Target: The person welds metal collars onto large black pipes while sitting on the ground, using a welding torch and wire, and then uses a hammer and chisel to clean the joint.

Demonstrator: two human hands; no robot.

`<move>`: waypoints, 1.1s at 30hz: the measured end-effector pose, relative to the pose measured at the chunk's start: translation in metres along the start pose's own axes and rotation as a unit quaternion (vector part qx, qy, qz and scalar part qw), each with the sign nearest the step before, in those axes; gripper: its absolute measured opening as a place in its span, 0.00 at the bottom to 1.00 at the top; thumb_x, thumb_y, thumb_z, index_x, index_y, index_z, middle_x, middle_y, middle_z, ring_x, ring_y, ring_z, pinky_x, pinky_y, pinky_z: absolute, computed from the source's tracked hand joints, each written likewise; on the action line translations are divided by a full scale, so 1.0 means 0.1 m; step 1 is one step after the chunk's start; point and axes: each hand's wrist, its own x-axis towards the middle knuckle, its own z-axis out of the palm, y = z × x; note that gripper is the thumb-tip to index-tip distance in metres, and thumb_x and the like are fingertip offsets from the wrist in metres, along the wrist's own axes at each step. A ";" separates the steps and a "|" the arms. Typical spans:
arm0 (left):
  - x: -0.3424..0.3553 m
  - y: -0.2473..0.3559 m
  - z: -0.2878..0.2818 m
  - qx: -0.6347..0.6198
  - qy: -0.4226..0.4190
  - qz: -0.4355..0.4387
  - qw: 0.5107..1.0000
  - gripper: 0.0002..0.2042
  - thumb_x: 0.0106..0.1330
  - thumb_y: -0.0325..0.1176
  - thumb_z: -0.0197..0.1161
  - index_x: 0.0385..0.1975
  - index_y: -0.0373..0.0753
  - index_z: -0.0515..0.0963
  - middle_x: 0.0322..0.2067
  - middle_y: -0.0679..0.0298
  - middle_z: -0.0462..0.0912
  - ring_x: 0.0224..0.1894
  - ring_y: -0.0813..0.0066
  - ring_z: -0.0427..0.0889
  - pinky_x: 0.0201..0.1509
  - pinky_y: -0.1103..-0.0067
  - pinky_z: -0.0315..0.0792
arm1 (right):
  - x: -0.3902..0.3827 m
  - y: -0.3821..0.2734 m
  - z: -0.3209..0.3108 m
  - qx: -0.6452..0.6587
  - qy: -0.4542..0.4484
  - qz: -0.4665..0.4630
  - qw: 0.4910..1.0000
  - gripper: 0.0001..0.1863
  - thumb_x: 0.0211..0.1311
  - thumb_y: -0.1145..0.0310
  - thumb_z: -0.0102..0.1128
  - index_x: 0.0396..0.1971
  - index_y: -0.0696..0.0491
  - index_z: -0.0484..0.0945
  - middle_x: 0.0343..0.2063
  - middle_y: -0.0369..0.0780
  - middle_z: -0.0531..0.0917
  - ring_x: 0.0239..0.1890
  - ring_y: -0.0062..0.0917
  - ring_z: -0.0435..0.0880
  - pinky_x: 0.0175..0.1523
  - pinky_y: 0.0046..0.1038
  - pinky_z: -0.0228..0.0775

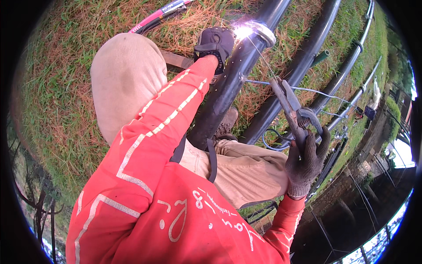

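Observation:
My right hand, in a grey-brown knit glove, is wrapped round a plier-like electrode holder. Its jaws clamp a thin welding rod, which runs up to a bright arc on a black pipe. The glare hides the rod's tip. Beside the arc, a pale metal ring circles the pipe. My left hand, in a dark glove, is just left of the arc against the pipe's side. Its fingers are turned away, so their grip is hidden. Sparks fall along the pipe below.
More black pipes lie side by side to the right. A thin bluish rod and wire cross between them. A pink-and-black pack lies on the grass at the top. My bent knees in beige trousers flank the pipe, above a boot.

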 end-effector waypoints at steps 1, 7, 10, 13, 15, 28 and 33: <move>0.00 0.01 -0.02 -0.006 0.000 -0.006 1.000 0.16 0.70 0.44 0.64 0.30 0.35 0.86 0.26 0.54 0.87 0.29 0.67 0.84 0.37 0.65 0.75 | 0.00 0.00 0.00 0.009 0.007 -0.009 1.000 0.32 0.60 0.79 0.72 0.67 0.55 0.80 0.74 0.61 0.69 0.61 0.51 0.87 0.55 0.40 0.85; 0.00 0.17 -0.10 0.126 -0.035 0.000 0.991 0.13 0.71 0.40 0.62 0.34 0.37 0.88 0.33 0.53 0.89 0.36 0.62 0.86 0.42 0.67 0.79 | -0.01 -0.03 -0.02 0.021 0.018 -0.029 0.999 0.32 0.60 0.80 0.73 0.67 0.56 0.80 0.74 0.61 0.69 0.59 0.48 0.88 0.53 0.38 0.87; 0.04 0.24 -0.09 0.292 -0.076 0.080 0.950 0.16 0.74 0.40 0.56 0.43 0.39 0.90 0.42 0.47 0.92 0.45 0.50 0.92 0.49 0.62 0.84 | -0.02 -0.02 -0.02 0.034 0.007 -0.003 0.999 0.32 0.60 0.80 0.73 0.67 0.55 0.80 0.74 0.61 0.69 0.58 0.49 0.88 0.53 0.38 0.86; 0.07 0.18 -0.01 0.227 -0.068 0.056 0.970 0.16 0.74 0.40 0.56 0.43 0.39 0.90 0.42 0.47 0.92 0.45 0.49 0.92 0.50 0.62 0.84 | -0.01 -0.02 -0.02 0.018 0.010 -0.009 1.000 0.32 0.60 0.80 0.73 0.67 0.55 0.80 0.74 0.61 0.69 0.59 0.49 0.88 0.54 0.39 0.85; 0.09 0.15 0.02 0.211 -0.071 0.046 0.974 0.17 0.75 0.40 0.55 0.43 0.39 0.90 0.42 0.48 0.92 0.45 0.49 0.92 0.50 0.62 0.84 | 0.01 -0.01 -0.01 0.005 0.016 -0.023 1.000 0.32 0.61 0.80 0.72 0.67 0.55 0.80 0.75 0.61 0.68 0.59 0.49 0.87 0.55 0.39 0.85; 0.16 -0.07 0.18 0.198 -0.046 0.046 0.978 0.20 0.77 0.49 0.56 0.41 0.43 0.92 0.41 0.51 0.93 0.44 0.50 0.92 0.51 0.58 0.83 | 0.02 -0.02 0.00 0.008 0.007 0.002 1.000 0.32 0.59 0.79 0.74 0.67 0.54 0.81 0.74 0.60 0.69 0.60 0.50 0.87 0.55 0.39 0.85; 0.16 -0.07 0.22 0.195 -0.042 0.051 0.979 0.20 0.77 0.49 0.56 0.40 0.44 0.92 0.41 0.52 0.93 0.44 0.50 0.92 0.50 0.58 0.83 | 0.03 -0.01 0.01 0.010 0.003 0.013 1.000 0.31 0.59 0.79 0.74 0.66 0.54 0.81 0.74 0.59 0.69 0.60 0.49 0.87 0.55 0.38 0.85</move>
